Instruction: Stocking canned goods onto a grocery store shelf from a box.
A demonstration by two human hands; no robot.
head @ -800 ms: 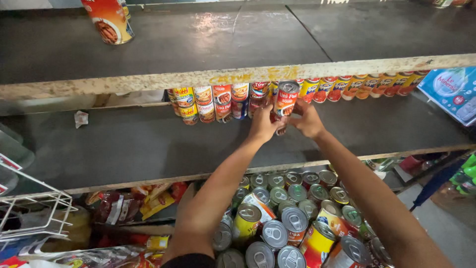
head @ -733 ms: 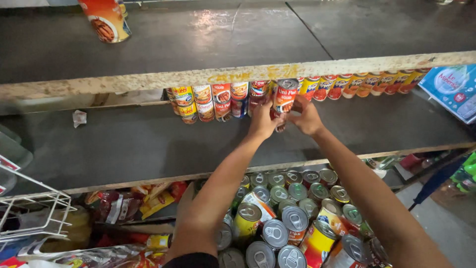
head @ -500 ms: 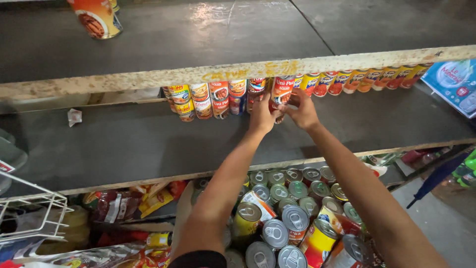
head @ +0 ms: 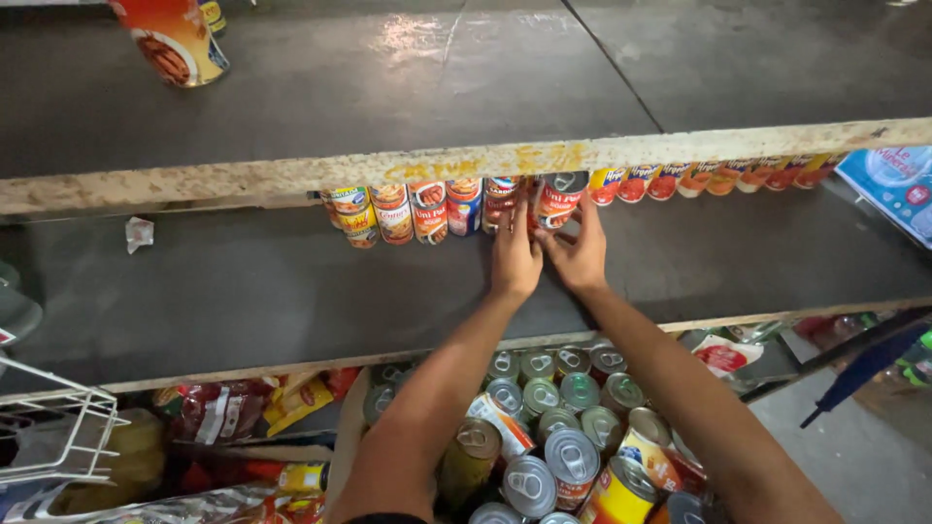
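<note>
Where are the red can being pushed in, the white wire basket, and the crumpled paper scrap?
Red can (head: 559,201), head view, on its label below the shelf edge.
White wire basket (head: 60,434), head view, on its front wires.
Crumpled paper scrap (head: 139,233), head view, on its middle.

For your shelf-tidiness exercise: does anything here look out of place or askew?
Yes. A crumpled paper scrap lies alone on the middle shelf, far left of the can row. Below, cans sit jumbled, some tipped on their sides.

Dark shelf boards (head: 243,291), worn pale front edge (head: 291,175); light glare on top board (head: 408,39); white wire rack (head: 58,427) lower left; grey floor (head: 854,437) lower right.
</note>
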